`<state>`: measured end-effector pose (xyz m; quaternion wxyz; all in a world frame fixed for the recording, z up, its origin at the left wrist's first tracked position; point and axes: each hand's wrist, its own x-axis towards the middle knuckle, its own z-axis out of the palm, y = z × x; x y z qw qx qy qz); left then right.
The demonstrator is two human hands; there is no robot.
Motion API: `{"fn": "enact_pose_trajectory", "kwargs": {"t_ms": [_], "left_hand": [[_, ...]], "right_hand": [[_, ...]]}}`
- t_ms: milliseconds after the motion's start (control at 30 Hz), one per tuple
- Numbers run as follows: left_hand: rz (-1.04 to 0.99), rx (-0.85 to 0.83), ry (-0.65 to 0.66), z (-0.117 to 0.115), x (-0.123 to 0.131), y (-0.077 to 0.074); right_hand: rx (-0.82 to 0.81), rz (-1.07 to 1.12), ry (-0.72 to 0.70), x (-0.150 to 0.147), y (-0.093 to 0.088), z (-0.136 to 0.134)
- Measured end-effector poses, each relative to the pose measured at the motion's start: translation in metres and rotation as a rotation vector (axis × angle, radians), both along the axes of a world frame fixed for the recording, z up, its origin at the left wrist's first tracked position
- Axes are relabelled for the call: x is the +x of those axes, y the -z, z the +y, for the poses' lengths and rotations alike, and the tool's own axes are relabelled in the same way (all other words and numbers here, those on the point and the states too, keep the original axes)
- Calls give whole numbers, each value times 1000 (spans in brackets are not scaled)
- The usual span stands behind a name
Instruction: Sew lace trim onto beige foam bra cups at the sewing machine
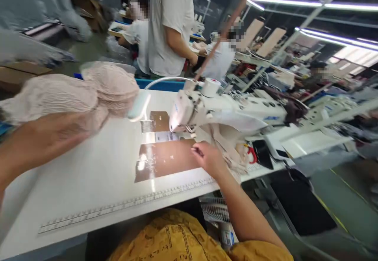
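Note:
My left hand (84, 125), smeared by motion, is at the near side of a pile of pale pink lace bra cups (113, 82). Its fingertips blend into the lace, so I cannot tell whether they grip a piece. My right hand (209, 158) is closed, fingers curled, over the right end of a shiny brown sheet (168, 156) on the sewing table (97, 178). Whatever its fingers might hold is hidden. Just beyond stands the white sewing machine head (189, 109), its needle area lit. Beige fabric (226, 139) lies under the machine arm, right of that hand.
A printed ruler (126, 204) runs along the table's front edge. Red-handled scissors (252, 154) and a dark flat object (262, 154) lie at the right. A white lamp (140, 105) stands beside the lace pile. Behind the table, a person (171, 28) stands; others sit at machines.

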<state>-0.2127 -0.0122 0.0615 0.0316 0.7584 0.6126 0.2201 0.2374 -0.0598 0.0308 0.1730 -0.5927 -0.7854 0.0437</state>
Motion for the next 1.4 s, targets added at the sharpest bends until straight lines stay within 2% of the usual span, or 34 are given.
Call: {"fn": "enact_pose_trajectory", "kwargs": {"t_ms": [33,67,133,200,267,367,433,500,567,600,700,767,833,900,1033,1100,1167,1267,1300,1367,1400], "left_hand": [[-4,-72,-4,-6,5,7],[-23,-157,48,-11,14,12],[-58,-328,148,-21,40,19],[-102,-467,285,-28,75,20],[-149,-531,453,-31,114,17],[-220,-641,702,-34,167,11],[-311,-738,779,-35,198,10],[-471,-830,772,-35,227,14],[-689,-945,720,-36,259,21],[-817,-1010,685,-37,275,26],[-1203,-1148,579,-42,318,38],[-1369,-1187,493,-48,333,42],[-1425,-1198,422,-54,332,43],[-1370,-1225,431,-61,313,41],[-1218,-1230,562,-78,243,34],[-1219,-1129,551,-87,206,25],[-1187,-929,473,-93,173,15],[-946,-530,274,-93,137,2],[-835,-457,216,-91,129,0],[-696,-478,159,-86,118,0],[-692,-547,182,-83,116,2]], "right_hand": [[41,-25,173,22,3,-6],[60,-62,317,42,5,-10],[13,-151,491,74,10,-14],[-62,-199,548,94,13,-14],[-45,-183,569,105,13,-12],[143,-79,593,116,6,-13],[274,-11,582,119,-1,-19],[364,21,546,113,-7,-30],[369,20,455,98,-9,-44],[341,21,370,88,-9,-51],[201,83,-6,55,-5,-71],[93,153,-247,42,-3,-80],[16,289,-386,41,-2,-85],[-16,464,-401,48,-2,-85],[-86,695,-178,67,7,-76],[-170,738,-92,70,16,-70],[-252,758,-87,66,25,-65],[-353,784,-141,49,32,-57],[-386,794,-162,40,30,-54],[-442,807,-225,19,23,-48],[-462,809,-271,7,18,-44]]}}
